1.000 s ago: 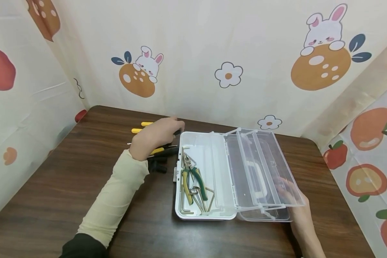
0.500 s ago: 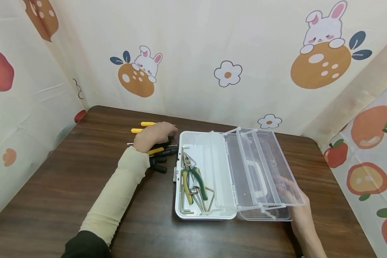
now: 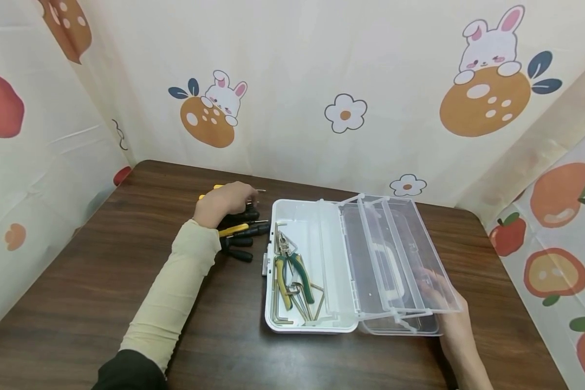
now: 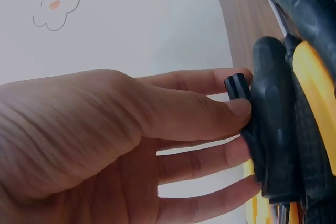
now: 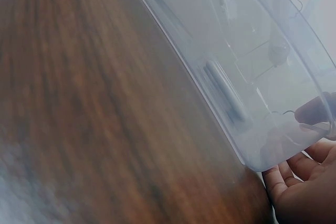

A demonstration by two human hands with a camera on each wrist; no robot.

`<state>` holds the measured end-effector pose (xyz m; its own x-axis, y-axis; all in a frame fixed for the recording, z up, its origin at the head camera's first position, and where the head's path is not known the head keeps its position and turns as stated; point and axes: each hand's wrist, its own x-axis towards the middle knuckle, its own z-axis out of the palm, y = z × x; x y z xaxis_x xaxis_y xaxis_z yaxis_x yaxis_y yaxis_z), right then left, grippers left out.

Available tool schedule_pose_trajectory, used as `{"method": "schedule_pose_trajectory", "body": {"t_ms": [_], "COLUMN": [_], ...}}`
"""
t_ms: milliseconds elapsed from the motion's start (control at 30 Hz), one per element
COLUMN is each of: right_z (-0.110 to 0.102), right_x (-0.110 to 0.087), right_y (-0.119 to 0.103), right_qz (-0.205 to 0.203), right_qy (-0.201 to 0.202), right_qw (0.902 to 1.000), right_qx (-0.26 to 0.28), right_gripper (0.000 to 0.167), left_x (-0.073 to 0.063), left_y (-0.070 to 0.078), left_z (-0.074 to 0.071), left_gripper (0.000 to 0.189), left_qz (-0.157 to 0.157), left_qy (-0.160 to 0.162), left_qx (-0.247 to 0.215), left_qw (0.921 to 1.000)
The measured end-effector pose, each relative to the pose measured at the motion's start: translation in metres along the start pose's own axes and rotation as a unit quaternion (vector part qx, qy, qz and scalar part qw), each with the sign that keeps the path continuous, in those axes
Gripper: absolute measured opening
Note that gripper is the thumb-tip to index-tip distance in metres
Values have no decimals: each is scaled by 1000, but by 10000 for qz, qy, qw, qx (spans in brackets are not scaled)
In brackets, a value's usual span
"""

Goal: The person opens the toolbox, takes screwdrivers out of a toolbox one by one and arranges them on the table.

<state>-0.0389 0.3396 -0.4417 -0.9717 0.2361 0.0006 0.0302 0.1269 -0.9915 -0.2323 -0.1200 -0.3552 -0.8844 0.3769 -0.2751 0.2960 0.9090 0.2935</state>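
Observation:
Among a cluster of tools left of the toolbox, my left hand [image 3: 226, 205] reaches down from above. In the left wrist view its thumb and fingers pinch a slim black piece [image 4: 239, 86], whose kind I cannot tell, beside a black screwdriver handle [image 4: 275, 124]. My right hand [image 3: 450, 314] holds the clear lid [image 5: 252, 77] at its outer edge, thumb on the inner side and fingers beneath. The white toolbox [image 3: 338, 320] stands with its lid swung out to the right. Green-and-yellow pliers [image 3: 301, 279] and several hex keys [image 3: 317, 300] lie in it.
Yellow-handled tools [image 3: 234, 229] and black handles [image 3: 239, 253] lie close beside the box's left wall. A clear tray frame [image 3: 390, 249] on hinged arms sits over the lid. Behind the brown table [image 3: 127, 271] hangs a printed curtain [image 3: 292, 108].
My left hand has drawn back a little to the left and down over the tools, uncovering a thin shaft and black handles. The right hand and the lid have stayed in place.

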Motion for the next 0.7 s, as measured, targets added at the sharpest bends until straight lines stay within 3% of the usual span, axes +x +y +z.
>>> {"method": "schedule_pose_trajectory", "body": {"t_ms": [300, 433, 533, 600, 667, 700], "right_z": [-1, 0, 0, 0, 1, 1], "right_x": [-1, -1, -1, -1, -1, -1], "right_y": [0, 0, -1, -1, -1, -1], "right_qz": [17, 39, 60, 67, 69, 67], "right_qy": [20, 18, -5, -4, 20, 25], "right_qw": [10000, 10000, 10000, 10000, 10000, 10000], "right_qx": [43, 65, 67, 61, 55, 46], "right_gripper": [35, 35, 35, 36, 35, 35], "left_x": [0, 0, 0, 0, -1, -3], "left_y": [-1, 1, 3, 7, 12, 16], "left_z": [-4, -5, -6, -9, -11, -13], "left_gripper": [37, 32, 31, 30, 29, 28], "left_qz": [-141, 53, 439, 653, 819, 881], "left_qy": [-51, 114, 564, 1040, 1573, 1852], "left_qx": [-54, 112, 91, -221, -905, -1344], "left_qw": [9999, 9999, 9974, 9922, 9800, 9695]}}
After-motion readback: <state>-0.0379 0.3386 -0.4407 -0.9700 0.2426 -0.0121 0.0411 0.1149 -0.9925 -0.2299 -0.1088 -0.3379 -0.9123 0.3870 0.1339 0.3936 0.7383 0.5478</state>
